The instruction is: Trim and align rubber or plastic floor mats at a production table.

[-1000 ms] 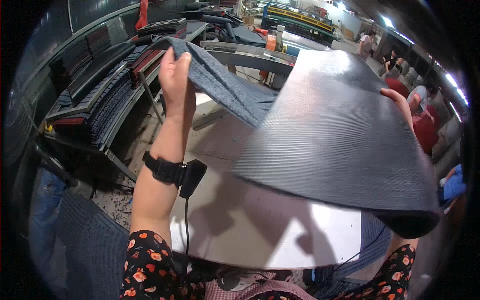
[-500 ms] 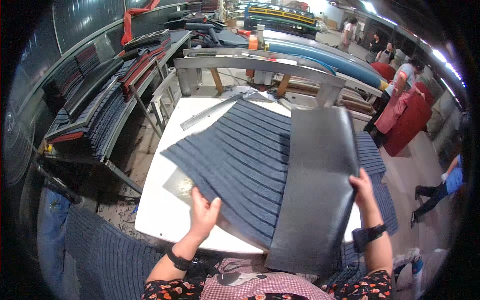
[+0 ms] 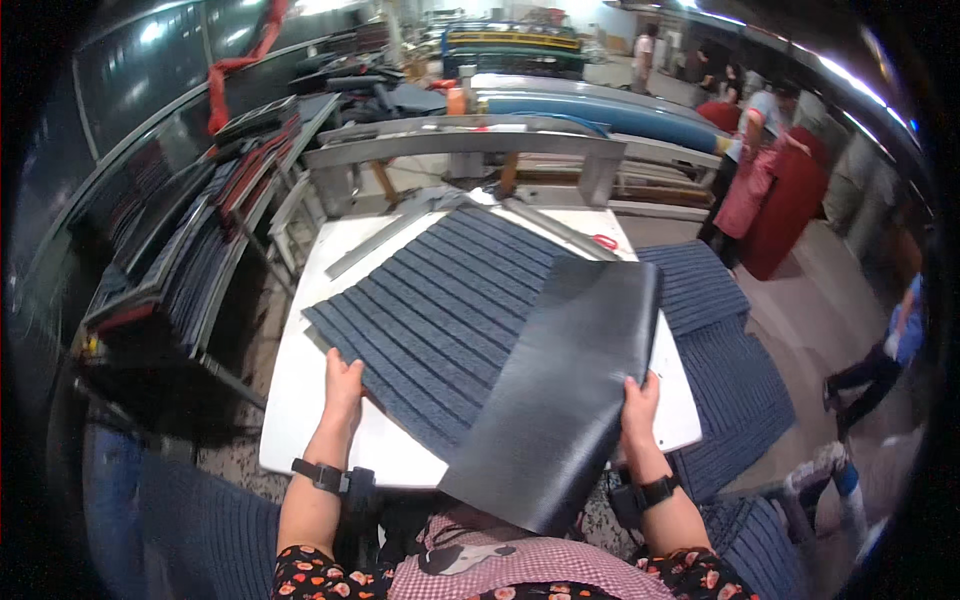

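Note:
A blue-grey ribbed carpet mat [image 3: 430, 310] with dark stripes lies slanted on the white tabletop [image 3: 410, 452]. Its right part is folded over, so the smooth black backing [image 3: 560, 390] faces up and hangs past the near table edge. At the mat's left edge, my left hand [image 3: 343, 380] grips the border, fingertips partly hidden under it. My right hand [image 3: 640, 402] is closed on the right edge of the folded part, thumb on the black side. Two metal straightedges [image 3: 385, 240] form a corner behind the mat.
Red-handled scissors [image 3: 605, 241] lie at the table's far right. A metal crossbar [image 3: 460, 148] stands behind it. Striped mats [image 3: 725, 370] are piled on the right, and stacks [image 3: 190, 265] fill a left rack. A co-worker [image 3: 755, 170] stands by a red roll.
My left hand has moved left along the mat's edge and grips it. The right hand has come inward and lower, tilting the folded black part. The view has shifted, revealing the scissors.

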A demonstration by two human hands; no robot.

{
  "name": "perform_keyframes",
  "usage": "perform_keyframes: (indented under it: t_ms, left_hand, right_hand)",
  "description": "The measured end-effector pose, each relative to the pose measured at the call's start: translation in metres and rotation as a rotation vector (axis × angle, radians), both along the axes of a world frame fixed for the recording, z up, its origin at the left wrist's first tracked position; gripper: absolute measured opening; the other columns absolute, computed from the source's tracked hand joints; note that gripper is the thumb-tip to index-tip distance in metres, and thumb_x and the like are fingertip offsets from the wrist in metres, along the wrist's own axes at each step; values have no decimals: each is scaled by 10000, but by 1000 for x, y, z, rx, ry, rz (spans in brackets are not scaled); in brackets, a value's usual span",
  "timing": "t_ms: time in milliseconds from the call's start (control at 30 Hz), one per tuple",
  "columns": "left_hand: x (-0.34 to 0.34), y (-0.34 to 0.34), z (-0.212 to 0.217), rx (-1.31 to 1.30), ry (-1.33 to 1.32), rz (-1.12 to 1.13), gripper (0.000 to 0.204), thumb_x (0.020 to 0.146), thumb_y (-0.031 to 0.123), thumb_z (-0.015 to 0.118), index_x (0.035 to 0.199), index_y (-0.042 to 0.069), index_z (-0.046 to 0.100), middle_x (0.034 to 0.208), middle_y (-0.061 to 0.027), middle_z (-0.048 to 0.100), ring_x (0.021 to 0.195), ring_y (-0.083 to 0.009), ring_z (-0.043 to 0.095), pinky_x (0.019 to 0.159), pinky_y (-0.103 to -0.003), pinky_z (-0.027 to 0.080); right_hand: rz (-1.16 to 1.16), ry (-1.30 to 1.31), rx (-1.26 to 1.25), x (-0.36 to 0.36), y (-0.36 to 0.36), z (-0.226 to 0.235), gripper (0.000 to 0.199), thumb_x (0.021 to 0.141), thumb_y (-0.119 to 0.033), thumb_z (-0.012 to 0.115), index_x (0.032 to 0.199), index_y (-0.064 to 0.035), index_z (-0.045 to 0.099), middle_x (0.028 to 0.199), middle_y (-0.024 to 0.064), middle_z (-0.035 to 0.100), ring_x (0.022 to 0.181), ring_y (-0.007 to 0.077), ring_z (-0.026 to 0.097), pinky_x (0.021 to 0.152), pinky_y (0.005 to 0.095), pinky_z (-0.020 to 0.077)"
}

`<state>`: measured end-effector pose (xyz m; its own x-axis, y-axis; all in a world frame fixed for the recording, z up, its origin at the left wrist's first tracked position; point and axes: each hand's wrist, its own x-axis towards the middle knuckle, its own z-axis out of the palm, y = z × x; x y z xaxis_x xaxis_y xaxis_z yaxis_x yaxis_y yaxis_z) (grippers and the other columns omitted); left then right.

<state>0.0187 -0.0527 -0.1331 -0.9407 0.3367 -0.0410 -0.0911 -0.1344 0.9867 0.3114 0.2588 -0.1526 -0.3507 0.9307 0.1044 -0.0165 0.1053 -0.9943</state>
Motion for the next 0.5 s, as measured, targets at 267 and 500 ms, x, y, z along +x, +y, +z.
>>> perform_keyframes:
  t_ms: [267, 500]
  left_hand:
    - [-52, 5, -39, -228, -27, 190, 450, 813, -18, 427, 1235, -30, 271, 988, -153, 537, 700, -216, 600, 518, -303, 520]
    - [-28, 10, -16, -110, -37, 163, 439, 801, -16, 431, 1210, -12, 272, 894, -132, 535, 399, -135, 445, 308, -254, 345]
  right_hand:
    - [-119, -175, -28, -40, 10, 1, 492, 829, -147, 526, 1210, 104, 342, 1129, 276, 495, 1033, 339, 514, 903, 355, 389]
    - [-109, -149, 153, -13, -14, 3, 653, 798, -189, 603, 1292, 79, 270, 1224, 260, 371, 1126, 349, 417, 956, 381, 352]
